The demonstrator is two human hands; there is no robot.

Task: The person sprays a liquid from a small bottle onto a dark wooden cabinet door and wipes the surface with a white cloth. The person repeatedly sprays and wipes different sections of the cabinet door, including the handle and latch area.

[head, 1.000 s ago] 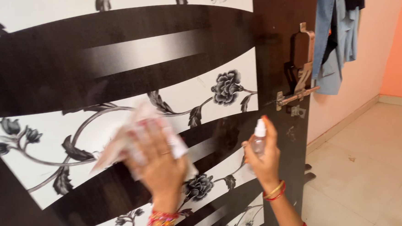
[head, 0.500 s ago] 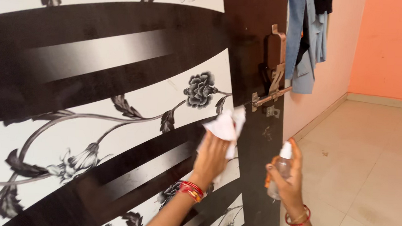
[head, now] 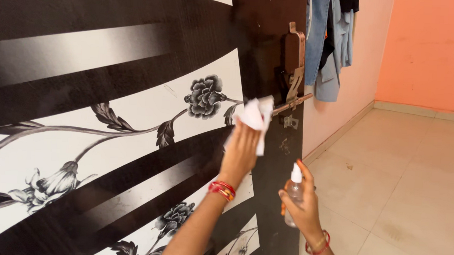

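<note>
Where the view looks down along a door from the head camera, the following is recorded.

Door: a dark door (head: 138,50) with white bands and a printed pattern of grey flowers and leaves is seen standing open, its free edge toward the tiled floor (head: 415,194).

Left hand: the left hand (head: 241,151) is pressed flat against the door face, fingers pointing up, closed over a white cloth (head: 256,118). Red and gold bangles are worn at the wrist.

White cloth: it is crumpled and held against the door between the palm and the panel. Its upper part sticks out above the fingertips, just beside the metal latch (head: 293,102) and close to the printed flower (head: 204,96). Whether the cloth touches the latch cannot be told.

Right hand: the right hand (head: 300,204) is held clear of the door, lower and to the right of the left hand, and is clamped around a small spray bottle (head: 294,190). A red bangle is worn at the wrist.

Small spray bottle: it is clear with a white nozzle, held upright, just beside the door edge and not touching it.

Hands: they are kept apart, each closed on its own thing.

Surroundings: blue clothes (head: 327,39) are seen hanging beyond the door edge, against a pink wall (head: 433,50).
</note>
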